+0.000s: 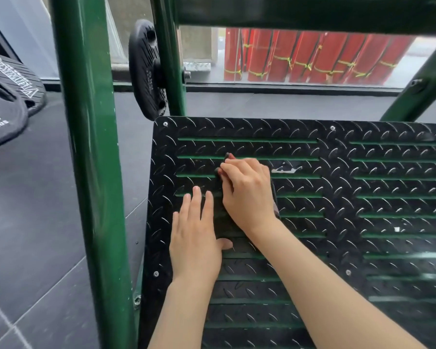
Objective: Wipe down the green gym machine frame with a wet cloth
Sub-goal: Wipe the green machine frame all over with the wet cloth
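Our right hand [247, 195] lies on top of a dark cloth [223, 172], fingers curled over its edge and pinching it against the black tread footplate [337, 202]. Our left hand [195, 238] lies flat just beside it, fingers straight and pressing on the plate. The cloth is mostly hidden, so we cannot tell its long axis. The footplate tilts, with green slots running left to right. A green frame post [91, 157] stands left of it. Weight plates [8, 102] lie on the dark tiled floor [43, 248]; another plate [147, 69] hangs on the frame. Red cylinders [310, 56] show behind the window.
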Tool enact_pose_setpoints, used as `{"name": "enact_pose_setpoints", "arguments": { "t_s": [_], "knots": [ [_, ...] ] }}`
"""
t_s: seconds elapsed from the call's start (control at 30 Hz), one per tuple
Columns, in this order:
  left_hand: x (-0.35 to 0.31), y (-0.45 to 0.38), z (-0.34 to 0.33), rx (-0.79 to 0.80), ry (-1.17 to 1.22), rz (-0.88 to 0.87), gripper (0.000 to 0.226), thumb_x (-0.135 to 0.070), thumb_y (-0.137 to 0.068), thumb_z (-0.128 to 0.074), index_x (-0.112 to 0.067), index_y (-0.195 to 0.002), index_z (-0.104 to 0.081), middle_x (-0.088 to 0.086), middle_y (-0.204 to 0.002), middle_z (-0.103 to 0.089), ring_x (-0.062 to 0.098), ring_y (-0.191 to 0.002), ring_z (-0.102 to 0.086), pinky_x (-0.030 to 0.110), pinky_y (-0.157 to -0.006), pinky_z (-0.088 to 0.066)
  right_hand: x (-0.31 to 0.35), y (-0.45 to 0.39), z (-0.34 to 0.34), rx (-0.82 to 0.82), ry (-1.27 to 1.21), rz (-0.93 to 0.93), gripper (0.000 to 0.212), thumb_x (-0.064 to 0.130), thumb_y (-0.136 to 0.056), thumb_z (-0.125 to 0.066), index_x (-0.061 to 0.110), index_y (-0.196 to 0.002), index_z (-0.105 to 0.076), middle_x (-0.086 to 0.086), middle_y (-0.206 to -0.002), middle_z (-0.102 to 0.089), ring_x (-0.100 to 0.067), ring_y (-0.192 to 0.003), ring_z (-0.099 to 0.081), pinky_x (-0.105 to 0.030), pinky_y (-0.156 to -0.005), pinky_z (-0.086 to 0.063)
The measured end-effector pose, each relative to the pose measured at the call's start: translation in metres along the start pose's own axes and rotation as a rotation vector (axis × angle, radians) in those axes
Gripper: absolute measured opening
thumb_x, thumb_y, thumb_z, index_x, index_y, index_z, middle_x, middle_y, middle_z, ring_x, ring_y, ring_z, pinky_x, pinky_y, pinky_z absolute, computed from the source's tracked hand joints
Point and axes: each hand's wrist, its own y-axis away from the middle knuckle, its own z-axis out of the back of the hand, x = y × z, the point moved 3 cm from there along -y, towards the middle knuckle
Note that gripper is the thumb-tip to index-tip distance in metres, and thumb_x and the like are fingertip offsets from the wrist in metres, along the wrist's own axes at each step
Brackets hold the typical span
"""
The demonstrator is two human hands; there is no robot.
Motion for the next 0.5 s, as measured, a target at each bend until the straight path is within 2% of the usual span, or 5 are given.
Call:
{"name": "enact_pose_setpoints", "arguments": {
  "t_s": [0.17,0.27,0.37,0.43,0.5],
  "knots": [
    [0.001,-0.003,-0.001,0.031,-0.035,-0.007,0.109,-0.058,-0.092,-0.064,-0.023,-0.165,0.009,0.0,-0.171,0.023,0.022,-0.158,0.02,0.044,-0.128,0.003,-0.007,-0.008,-0.004,0.187,-0.123,0.217,0.013,0.012,-0.096,-0.072,0.011,-0.106,-0.08,-0.002,-0.114,-0.076,-0.024,-0.111,-0.065,-0.044,-0.096,-0.049],
    [0.001,-0.003,-0.002,0.055,-0.035,-0.001,0.11,-0.057,-0.092,-0.065,-0.023,-0.164,0.011,0.0,-0.17,0.025,0.023,-0.158,0.022,0.047,-0.13,0.003,-0.034,0.004,0.015,0.14,-0.116,0.172,0.015,0.014,-0.097,-0.072,0.011,-0.11,-0.079,-0.001,-0.119,-0.075,-0.024,-0.113,-0.067,-0.046,-0.099,-0.05],
    [-0.002,-0.004,-0.001,0.051,-0.02,0.009,0.111,-0.053,-0.092,-0.069,-0.022,-0.165,0.009,0.001,-0.171,0.024,0.023,-0.158,0.022,0.047,-0.13,0.002,-0.032,0.006,0.013,0.1,-0.079,0.114,0.015,0.011,-0.095,-0.073,0.009,-0.11,-0.079,-0.004,-0.116,-0.076,-0.025,-0.11,-0.068,-0.048,-0.097,-0.052],
    [-0.004,-0.004,-0.001,0.044,-0.005,0.011,0.111,-0.049,-0.091,-0.071,-0.022,-0.165,0.006,0.001,-0.171,0.024,0.023,-0.158,0.021,0.045,-0.13,0.001,-0.018,-0.004,0.002,0.134,-0.094,0.172,0.017,0.01,-0.095,-0.072,0.007,-0.112,-0.078,-0.007,-0.119,-0.075,-0.027,-0.11,-0.067,-0.05,-0.096,-0.053],
    [-0.004,-0.004,0.0,0.031,0.017,0.015,0.11,-0.046,-0.091,-0.074,-0.022,-0.166,0.002,0.0,-0.171,0.023,0.022,-0.158,0.021,0.044,-0.129,0.002,-0.005,-0.014,-0.007,0.22,-0.118,0.26,0.028,0.011,-0.096,-0.069,0.006,-0.123,-0.073,-0.012,-0.134,-0.068,-0.029,-0.115,-0.066,-0.048,-0.101,-0.052]
  ]
}}
